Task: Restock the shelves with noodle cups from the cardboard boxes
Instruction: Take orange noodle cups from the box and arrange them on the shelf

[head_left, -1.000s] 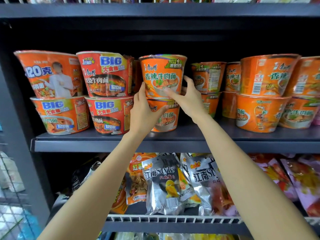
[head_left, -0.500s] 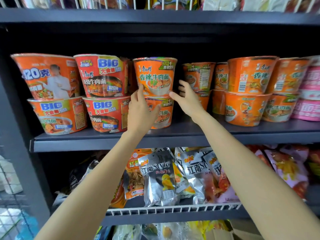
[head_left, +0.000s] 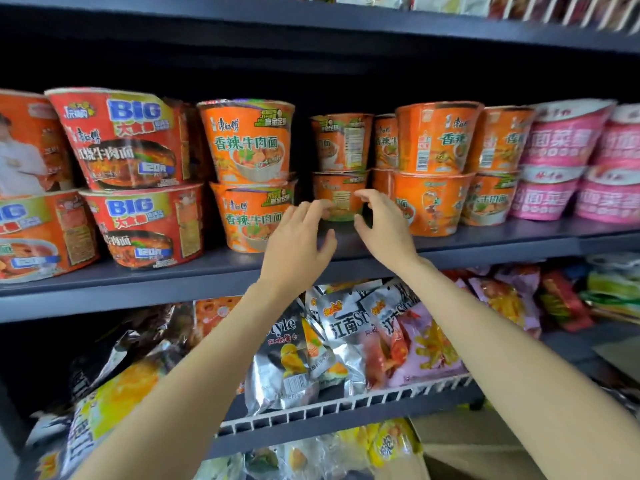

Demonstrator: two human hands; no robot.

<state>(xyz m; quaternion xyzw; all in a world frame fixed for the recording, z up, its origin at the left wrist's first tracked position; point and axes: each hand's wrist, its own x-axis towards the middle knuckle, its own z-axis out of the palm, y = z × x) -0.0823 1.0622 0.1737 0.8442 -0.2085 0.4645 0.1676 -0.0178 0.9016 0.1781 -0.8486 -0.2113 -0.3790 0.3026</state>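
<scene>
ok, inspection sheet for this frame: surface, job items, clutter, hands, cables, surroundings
Surface: dark grey shelf, bare strip along its front edge.
Job's things: orange noodle cups stacked two high at centre; more orange stacks to the right, some set further back; red BIG cups at left; pink cups at far right. No cardboard box clearly in view.
Clutter: nothing seen on the noodle shelf.
Hands: left hand and right hand both empty, fingers loosely spread, in front of the gap beside the centre stack.
Cables: nothing seen.
Surroundings: silver snack bags behind a white wire rail on the shelf below; another shelf above.
</scene>
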